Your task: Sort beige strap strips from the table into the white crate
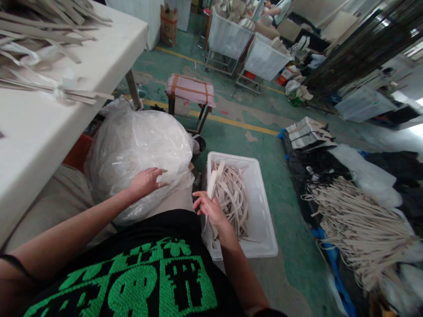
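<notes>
My left hand (pixel 146 181) lies flat with fingers apart on a big clear plastic bag (pixel 139 145) stuffed with pale material, beside the white table. My right hand (pixel 209 208) is closed around a bunch of beige fabric straps (pixel 231 193) that rise out of a white plastic bin (pixel 261 220) on the floor. More straps lie tangled inside the bin. My black shirt with green print fills the bottom of the view.
A white table (pixel 49 123) at left carries several loose straps. A pink padded stool (pixel 190 90) stands behind the bag. At right, a large heap of beige straps (pixel 360 220) lies on the green floor. White fabric carts (pixel 264 57) stand farther back.
</notes>
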The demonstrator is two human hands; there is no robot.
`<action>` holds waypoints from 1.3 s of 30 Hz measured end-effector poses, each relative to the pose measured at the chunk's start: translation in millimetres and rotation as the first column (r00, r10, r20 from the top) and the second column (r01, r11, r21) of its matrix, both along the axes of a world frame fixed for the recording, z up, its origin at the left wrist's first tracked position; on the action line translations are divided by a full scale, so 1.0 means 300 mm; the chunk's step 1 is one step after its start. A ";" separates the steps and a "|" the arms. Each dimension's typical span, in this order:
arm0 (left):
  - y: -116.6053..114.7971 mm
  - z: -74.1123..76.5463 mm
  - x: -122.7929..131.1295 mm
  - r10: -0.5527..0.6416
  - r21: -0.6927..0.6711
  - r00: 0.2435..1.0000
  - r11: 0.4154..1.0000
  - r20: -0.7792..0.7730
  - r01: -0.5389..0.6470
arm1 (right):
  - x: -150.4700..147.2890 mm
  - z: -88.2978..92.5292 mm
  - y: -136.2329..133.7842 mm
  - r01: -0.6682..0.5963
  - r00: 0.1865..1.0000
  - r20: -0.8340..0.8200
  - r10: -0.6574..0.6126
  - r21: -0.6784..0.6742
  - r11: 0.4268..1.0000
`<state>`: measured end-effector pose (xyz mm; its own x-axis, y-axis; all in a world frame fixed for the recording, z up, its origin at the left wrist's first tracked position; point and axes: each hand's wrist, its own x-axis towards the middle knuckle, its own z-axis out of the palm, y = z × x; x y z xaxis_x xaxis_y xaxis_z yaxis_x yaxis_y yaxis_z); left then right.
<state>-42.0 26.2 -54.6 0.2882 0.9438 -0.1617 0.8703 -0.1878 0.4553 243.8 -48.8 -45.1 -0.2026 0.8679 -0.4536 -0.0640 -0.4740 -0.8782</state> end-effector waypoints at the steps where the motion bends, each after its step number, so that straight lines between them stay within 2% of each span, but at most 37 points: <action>1: 0.013 -0.003 0.020 0.013 -0.036 1.000 0.999 0.007 -0.013 | -0.022 0.001 -0.008 -0.025 0.999 -0.020 0.024 -0.012 1.000; 5: 0.030 0.017 0.044 0.098 -0.116 0.993 0.989 0.065 -0.090 | -0.080 0.002 -0.034 -0.071 0.993 -0.096 0.066 -0.051 0.996; 8: -0.014 0.079 -0.001 0.125 -0.052 0.975 0.992 0.185 -0.117 | -0.122 0.001 -0.034 -0.095 0.984 -0.161 0.081 -0.080 0.992; 11: -0.096 0.162 -0.077 0.031 0.123 0.968 0.990 0.247 -0.063 | -0.183 0.018 -0.012 -0.160 0.967 -0.217 0.135 -0.101 0.982; 13: -0.158 0.208 -0.125 -0.046 0.238 0.973 0.971 0.225 -0.010 | -0.230 0.041 0.008 -0.214 0.956 -0.230 0.184 -0.113 0.970; 15: -0.217 0.233 -0.161 -0.113 0.309 0.977 0.950 0.180 0.053 | -0.279 0.066 0.027 -0.291 0.937 -0.238 0.256 -0.124 0.949; 18: -0.289 0.226 -0.190 -0.227 0.331 0.964 0.928 0.138 0.172 | -0.349 0.094 0.044 -0.406 0.898 -0.253 0.361 -0.156 0.901; 21: -0.337 0.197 -0.194 -0.298 0.335 0.944 0.912 0.142 0.238 | -0.406 0.105 0.054 -0.406 0.905 -0.218 0.364 -0.194 0.893; 24: -0.364 0.190 -0.188 -0.320 0.416 0.926 0.884 0.202 0.215 | -0.435 0.114 0.071 -0.362 0.930 -0.132 0.344 -0.150 0.920; 26: -0.371 0.207 -0.182 -0.243 0.427 0.925 0.899 0.291 0.102 | -0.437 0.127 0.090 -0.330 0.943 -0.062 0.327 -0.049 0.943; 28: -0.365 0.234 -0.174 -0.052 0.300 0.905 0.950 0.421 -0.085 | -0.431 0.150 0.112 -0.313 0.950 0.001 0.313 0.068 0.947; 30: -0.346 0.257 -0.162 0.168 0.027 0.838 0.977 0.518 -0.213 | -0.424 0.178 0.131 -0.323 0.946 0.051 0.319 0.139 0.936; 32: -0.319 0.264 -0.143 0.303 -0.261 0.777 0.948 0.551 -0.184 | -0.424 0.203 0.144 -0.343 0.939 0.094 0.332 0.161 0.925; 34: -0.292 0.252 -0.120 0.367 -0.457 0.742 0.885 0.561 -0.091 | -0.431 0.219 0.151 -0.363 0.929 0.142 0.343 0.166 0.917; 37: -0.261 0.220 -0.091 0.468 -0.584 0.645 0.811 0.603 -0.043 | -0.439 0.219 0.151 -0.374 0.919 0.193 0.342 0.165 0.913; 39: -0.245 0.209 -0.084 0.584 -0.649 0.517 0.758 0.626 -0.071 | -0.432 0.207 0.143 -0.358 0.926 0.188 0.328 0.159 0.920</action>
